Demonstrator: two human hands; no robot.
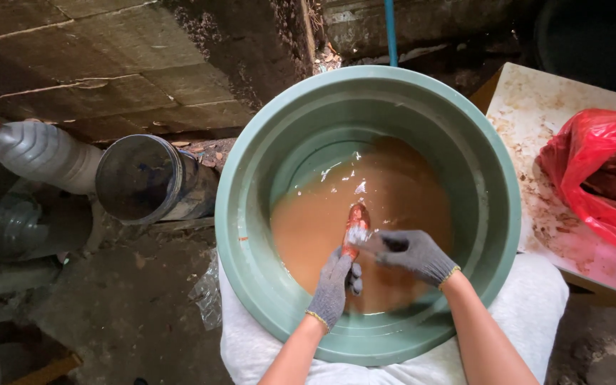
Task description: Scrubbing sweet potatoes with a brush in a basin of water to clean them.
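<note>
Left hand (334, 285) grips a reddish root (355, 222) over muddy water — right hand (413, 254) pinches its middle.

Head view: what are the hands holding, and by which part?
The left hand grips a reddish root by its lower end over the muddy water; the right hand rubs its middle.

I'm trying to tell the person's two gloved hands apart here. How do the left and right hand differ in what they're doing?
The left hand grips the lower end of the reddish-brown root, fingers wrapped around it; the right hand lies across the root's middle, looking blurred. The left hand points up the picture, the right one sideways. Both wear grey knit gloves and work over the muddy water in the green basin.
</note>
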